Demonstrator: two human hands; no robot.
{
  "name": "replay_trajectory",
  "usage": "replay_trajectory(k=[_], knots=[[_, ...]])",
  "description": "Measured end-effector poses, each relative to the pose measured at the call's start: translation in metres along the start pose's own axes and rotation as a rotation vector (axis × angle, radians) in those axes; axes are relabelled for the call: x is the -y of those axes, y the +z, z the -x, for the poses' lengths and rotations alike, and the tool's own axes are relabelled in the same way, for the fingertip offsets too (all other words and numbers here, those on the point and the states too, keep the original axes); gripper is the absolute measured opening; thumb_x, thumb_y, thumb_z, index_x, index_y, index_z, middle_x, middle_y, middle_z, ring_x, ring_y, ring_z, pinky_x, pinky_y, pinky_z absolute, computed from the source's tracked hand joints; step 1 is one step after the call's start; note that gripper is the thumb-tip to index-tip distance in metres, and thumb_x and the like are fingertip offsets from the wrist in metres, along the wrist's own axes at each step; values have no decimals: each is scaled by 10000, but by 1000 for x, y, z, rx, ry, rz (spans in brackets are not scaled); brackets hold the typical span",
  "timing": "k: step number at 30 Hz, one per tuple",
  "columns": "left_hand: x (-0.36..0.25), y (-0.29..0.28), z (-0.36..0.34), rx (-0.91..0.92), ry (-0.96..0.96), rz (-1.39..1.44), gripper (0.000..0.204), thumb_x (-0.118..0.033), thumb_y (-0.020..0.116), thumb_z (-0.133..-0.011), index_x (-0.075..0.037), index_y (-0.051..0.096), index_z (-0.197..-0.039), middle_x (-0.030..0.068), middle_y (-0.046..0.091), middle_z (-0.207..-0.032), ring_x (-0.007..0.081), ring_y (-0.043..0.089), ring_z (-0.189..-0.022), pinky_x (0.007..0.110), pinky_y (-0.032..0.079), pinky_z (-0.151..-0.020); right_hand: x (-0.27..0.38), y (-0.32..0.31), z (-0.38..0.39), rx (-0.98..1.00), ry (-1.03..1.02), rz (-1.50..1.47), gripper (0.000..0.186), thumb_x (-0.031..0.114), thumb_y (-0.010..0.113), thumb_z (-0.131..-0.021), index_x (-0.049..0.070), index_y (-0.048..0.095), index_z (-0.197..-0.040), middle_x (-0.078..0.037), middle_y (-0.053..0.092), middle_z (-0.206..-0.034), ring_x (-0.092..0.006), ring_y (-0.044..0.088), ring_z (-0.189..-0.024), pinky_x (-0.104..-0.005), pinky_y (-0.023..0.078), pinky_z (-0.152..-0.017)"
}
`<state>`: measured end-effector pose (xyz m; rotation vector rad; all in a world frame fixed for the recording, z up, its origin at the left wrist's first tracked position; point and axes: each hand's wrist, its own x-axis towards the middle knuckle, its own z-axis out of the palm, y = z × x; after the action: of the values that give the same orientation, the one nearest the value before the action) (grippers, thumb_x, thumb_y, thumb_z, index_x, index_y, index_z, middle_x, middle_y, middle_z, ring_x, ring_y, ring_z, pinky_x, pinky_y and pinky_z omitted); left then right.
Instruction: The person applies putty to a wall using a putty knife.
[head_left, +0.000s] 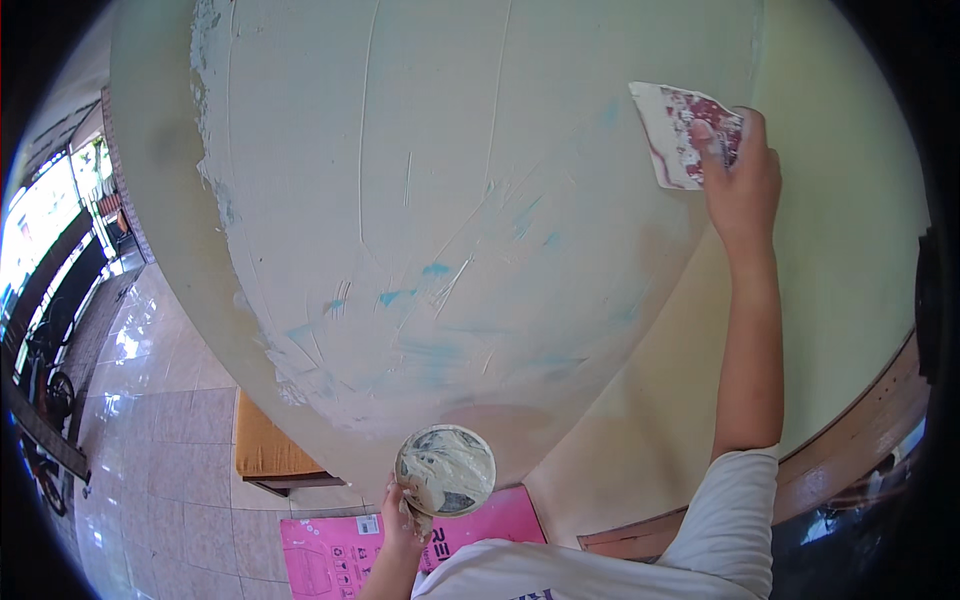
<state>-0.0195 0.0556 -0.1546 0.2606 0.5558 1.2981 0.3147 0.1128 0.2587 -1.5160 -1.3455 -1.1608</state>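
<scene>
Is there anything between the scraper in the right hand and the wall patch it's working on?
Nothing visible. The right hand presses the flat scraper directly on the putty-coated wall, with bare skimmed surface around the blade. The left hand holds the round putty dish low, well away from the blade.

Right hand (742, 175) raised high, grip closed; left hand (400, 525) low, clenched.

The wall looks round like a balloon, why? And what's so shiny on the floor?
Head view: the fisheye lens bends the flat wall into a bulge, and black fills the corners; daylight from the opening at left glares off the floor tiles.
</scene>
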Motion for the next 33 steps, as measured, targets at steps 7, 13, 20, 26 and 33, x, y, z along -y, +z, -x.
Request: replay_trajectory(k=[7, 13, 20, 26, 33], knots=[[-1, -18, -10, -8, -6, -85, 435, -290, 408, -957, -55, 431, -1324, 134, 526, -1285, 286, 534, -1165, 423, 445, -1002, 116, 55, 131, 213, -849, -420, 174, 312, 584, -848, 151, 567, -784, -21, 579, -678, -214, 558, -597, -399, 413, -652], [-5, 0, -7, 17, -40, -37, 391, -168, 329, -964, -52, 412, -1327, 137, 514, -1276, 280, 519, -1177, 427, 437, -1010, 137, 98, 147, 120, -942, -200, 110, 282, 600, -764, 187, 544, -762, 19, 515, -631, -164, 526, -600, -385, 396, -644], [-5, 7, 8, -13, 39, -61, 387, -265, 412, -953, -62, 469, -1278, 121, 555, -1234, 272, 539, -1148, 421, 447, -992, 24, 3, -45, -20, 95, -393, 441, 199, 729, -749, 36, 541, -1113, -148, 660, -878, -357, 598, -788, -465, 447, -770], [-12, 2, 8, -46, 43, -45, 342, -207, 403, -953, -65, 468, -1258, 117, 552, -1217, 264, 556, -1121, 412, 479, -951, 87, 57, 89, 175, -789, -286, 172, 290, 651, -764, 155, 551, -804, -29, 553, -656, -228, 592, -661, -414, 400, -688], [-12, 2, 10, -34, 54, -76, 391, -246, 453, -945, -69, 458, -1294, 105, 546, -1242, 266, 538, -1152, 414, 459, -981, 67, 87, 82, 155, -639, -107, 100, 241, 589, -790, 156, 579, -840, -10, 591, -738, -198, 587, -707, -444, 381, -699]])
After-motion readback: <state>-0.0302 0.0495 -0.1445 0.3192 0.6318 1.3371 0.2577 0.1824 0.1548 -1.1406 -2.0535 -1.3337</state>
